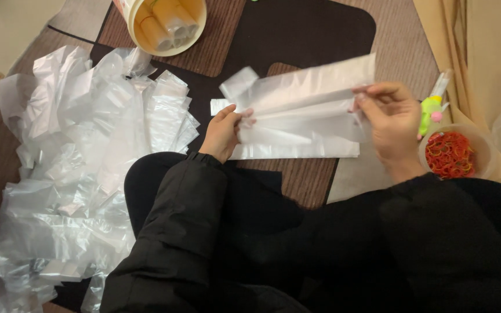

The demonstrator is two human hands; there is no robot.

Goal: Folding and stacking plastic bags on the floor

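My left hand (222, 132) pinches the left end of a stack of clear plastic bags (302, 113) held above the floor mat. At the stack's right end, my right hand (391, 119) grips the bags with fingers curled over the edge. The bags are long and narrow, fanned slightly, one end folded up near my left hand. Black sleeves cover both arms.
A large loose heap of clear plastic bags (82, 156) lies to the left. A round tub with rolled bags (166, 23) stands at the top. A clear cup of red and orange rubber bands (450, 153) sits right, beside a green and pink toy-like object (431, 111).
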